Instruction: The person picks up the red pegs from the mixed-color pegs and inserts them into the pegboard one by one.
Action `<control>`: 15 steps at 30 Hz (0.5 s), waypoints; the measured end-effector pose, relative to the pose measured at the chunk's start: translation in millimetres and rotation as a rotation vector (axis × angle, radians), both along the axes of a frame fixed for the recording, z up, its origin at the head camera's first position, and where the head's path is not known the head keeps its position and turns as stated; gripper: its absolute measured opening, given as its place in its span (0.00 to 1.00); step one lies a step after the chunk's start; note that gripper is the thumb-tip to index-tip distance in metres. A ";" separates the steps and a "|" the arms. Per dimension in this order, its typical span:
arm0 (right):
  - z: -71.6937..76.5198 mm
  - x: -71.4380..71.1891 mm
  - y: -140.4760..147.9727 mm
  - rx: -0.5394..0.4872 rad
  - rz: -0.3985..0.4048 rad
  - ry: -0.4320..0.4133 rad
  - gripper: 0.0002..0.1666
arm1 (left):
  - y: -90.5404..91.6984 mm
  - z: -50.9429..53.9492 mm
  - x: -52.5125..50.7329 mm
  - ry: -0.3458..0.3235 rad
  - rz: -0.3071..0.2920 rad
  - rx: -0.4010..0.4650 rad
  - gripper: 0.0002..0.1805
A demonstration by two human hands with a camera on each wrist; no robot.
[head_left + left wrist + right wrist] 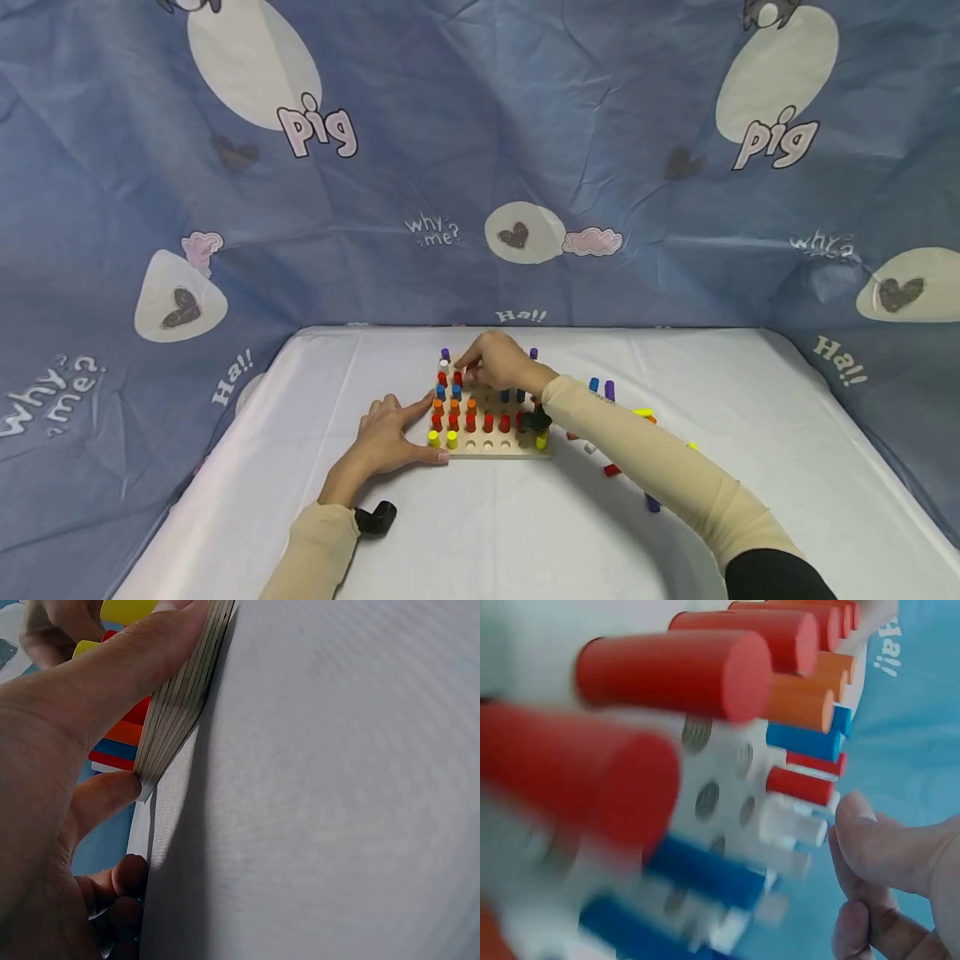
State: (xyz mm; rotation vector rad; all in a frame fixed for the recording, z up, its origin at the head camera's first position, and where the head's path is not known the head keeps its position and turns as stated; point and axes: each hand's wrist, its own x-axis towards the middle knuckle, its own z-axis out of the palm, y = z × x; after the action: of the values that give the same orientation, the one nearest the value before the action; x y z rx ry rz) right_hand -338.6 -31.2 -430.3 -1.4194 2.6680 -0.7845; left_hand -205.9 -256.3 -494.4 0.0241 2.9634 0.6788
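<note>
The wooden peg board (491, 454) sits on the table (465, 533), roughly midway between its left and right edges and closer to the far edge. Upright pegs stand in rows, with yellow pegs (452, 440) at both ends of the nearest row and bare holes between, and red pegs (488, 423) behind them.

What could go wrong: the black camera (536, 419) on your right wrist hangs low over the board's right side, so lowering that wrist might knock a peg. At the far-left rows, crowded neighbours could get nudged by your fingertips. If you ease off with your left hand, a sideways push could twist the board.

Your right hand (501, 360) is bent over the far-left part, thumb and forefinger drawn close together beside the white pegs (799, 826); you can't tell from here whether they pinch one. Your left hand (390, 433) is spread wide, thumb along the board's near edge and forefinger against its left edge, bracing that corner.

Toward the table's right edge lie loose pegs (612, 471), partly under your right sleeve (663, 462); dropping that forearm could scatter them. A blue curtain (450, 283) hangs beyond the table's far edge.
</note>
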 end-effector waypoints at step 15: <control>24.4 14.2 115.1 0.055 -0.006 0.097 0.02 | 0.6 -1.7 0.0 0.005 -0.009 -0.001 0.63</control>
State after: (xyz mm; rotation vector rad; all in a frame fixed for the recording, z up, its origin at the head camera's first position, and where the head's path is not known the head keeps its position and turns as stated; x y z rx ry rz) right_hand -324.5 83.9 -405.9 -1.4740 2.7425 -0.6531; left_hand -206.0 -255.7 -496.1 0.0397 2.9667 0.6779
